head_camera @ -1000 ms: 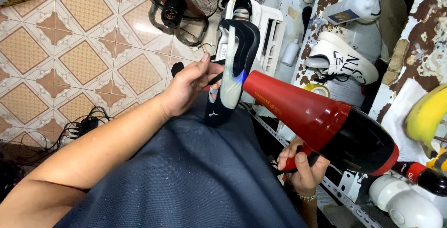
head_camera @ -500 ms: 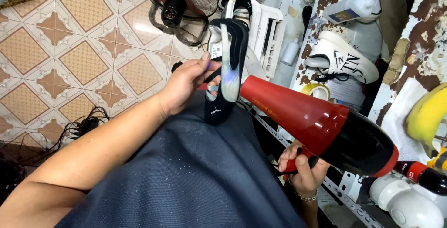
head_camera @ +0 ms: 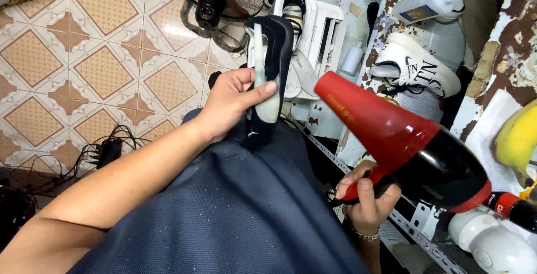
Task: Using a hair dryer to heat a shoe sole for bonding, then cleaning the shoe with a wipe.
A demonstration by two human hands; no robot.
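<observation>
A dark navy shoe with a pale sole (head_camera: pixel 268 78) is gripped by the left hand (head_camera: pixel 232 103); a red-and-black hair dryer (head_camera: pixel 403 145), clasped in the right hand (head_camera: pixel 366 195), is aimed at it, so drying appears underway.

Dark navy shoe (head_camera: pixel 268 78) with pale sole, held upright, red-and-black hair dryer (head_camera: pixel 408 145), nozzle angled toward shoe

Shoe (head_camera: pixel 268 78) turned sole-side away, raised slightly; hair dryer (head_camera: pixel 403 139) nozzle swung nearer shoe.
</observation>
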